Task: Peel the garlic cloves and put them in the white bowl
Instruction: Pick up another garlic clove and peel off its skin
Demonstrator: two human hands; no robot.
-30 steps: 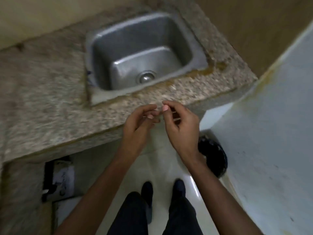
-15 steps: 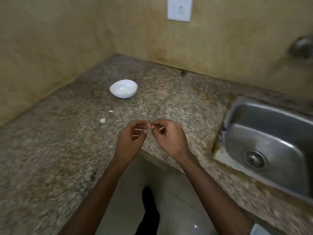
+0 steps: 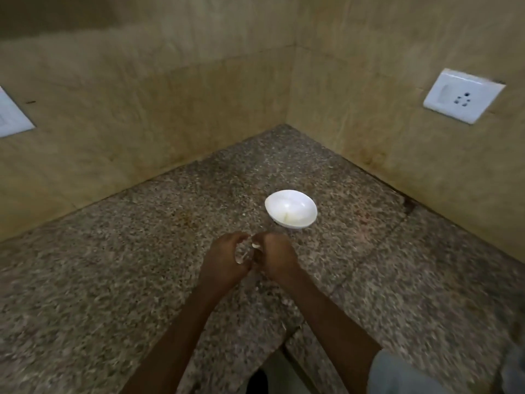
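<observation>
The white bowl (image 3: pixel 290 209) stands on the speckled granite counter (image 3: pixel 142 265) near the inner corner. Just in front of it, my left hand (image 3: pixel 227 260) and my right hand (image 3: pixel 275 257) are pressed together over the counter. Between their fingertips sits a small pale garlic clove (image 3: pixel 255 245), with a bit of thin papery skin showing by my left fingers. Both hands pinch it. The clove is mostly hidden by the fingers. The bowl's inside looks white with a faint yellowish mark; I cannot tell if cloves lie in it.
Tan walls meet in a corner behind the bowl. A white wall socket (image 3: pixel 461 99) sits on the right wall and another white plate (image 3: pixel 11 118) on the left wall. The counter's inner edge drops to the floor near my feet (image 3: pixel 257 379).
The view has swung left from the sink to the counter corner. The bowl now lies straight ahead of my hands, which still work the clove together.
</observation>
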